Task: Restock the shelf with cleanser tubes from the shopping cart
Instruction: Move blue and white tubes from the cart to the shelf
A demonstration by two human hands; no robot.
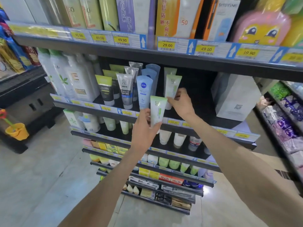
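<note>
The left hand grips a green-topped cleanser tube upright before the shelf. The right hand pinches a matching tube standing on it, beside blue tubes.

A shop: price-tagged shelves stocked with toiletries.

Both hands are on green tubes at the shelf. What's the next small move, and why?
Probably let the right hand release its tube, which seems already upright in its row beside the blue tubes. Then the left hand can stand its tube in front of it.
</note>
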